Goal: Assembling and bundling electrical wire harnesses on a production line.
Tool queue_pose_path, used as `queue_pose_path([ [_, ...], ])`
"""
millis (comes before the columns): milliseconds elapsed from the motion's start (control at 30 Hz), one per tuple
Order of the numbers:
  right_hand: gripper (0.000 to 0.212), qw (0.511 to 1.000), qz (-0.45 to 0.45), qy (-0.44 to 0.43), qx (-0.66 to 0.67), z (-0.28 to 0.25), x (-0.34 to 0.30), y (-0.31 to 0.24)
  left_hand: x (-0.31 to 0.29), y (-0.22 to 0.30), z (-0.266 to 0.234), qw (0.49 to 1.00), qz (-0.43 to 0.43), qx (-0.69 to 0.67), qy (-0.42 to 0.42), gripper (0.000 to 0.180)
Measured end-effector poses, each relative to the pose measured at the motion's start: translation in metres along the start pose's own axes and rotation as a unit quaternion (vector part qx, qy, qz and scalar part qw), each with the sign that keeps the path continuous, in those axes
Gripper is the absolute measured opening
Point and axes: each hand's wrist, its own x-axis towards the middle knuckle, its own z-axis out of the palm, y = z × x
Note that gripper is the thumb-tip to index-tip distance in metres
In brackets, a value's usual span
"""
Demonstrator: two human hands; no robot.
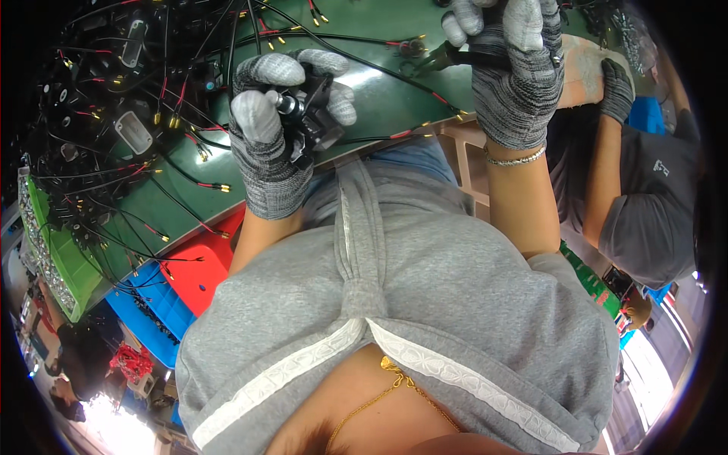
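My left hand (265,163), in a grey knitted glove with pale fingertips, is closed around a small black housing (317,121) with a shiny silver cylinder on it. It is just above the table's near edge. Farther right, my right hand (516,98), gloved the same way, is curled round a slim dark hand tool (464,58). The tool's end points left over the green table; its exact kind is unclear. Black cables (341,38) with red sleeves and brass-coloured tips lie near both hands.
Tangled cables and black housings (135,133) crowd the green table (379,95) at left. A green bin (57,254) of small parts, a blue bin (155,303) and a red stool-like object (201,265) are lower left. A co-worker's gloved hand (618,91) is at right.
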Motion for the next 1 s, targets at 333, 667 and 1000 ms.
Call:
queue_pose_path([
  [333,0.028,0.999,-0.023,0.006,-0.039,0.005,0.004,-0.002,-0.002,0.0,0.003,0.997,0.0,0.015,-0.07,0.02],
  [667,0.029,0.998,-0.044,-0.004,-0.046,0.012,0.001,-0.001,-0.014,0.003,0.019,0.996,-0.034,0.08,-0.02,0.027],
  [1000,0.038,0.976,-0.105,0.051,-0.181,0.025,-0.006,0.005,-0.017,0.002,0.027,0.996,-0.033,0.08,0.009,0.027],
])
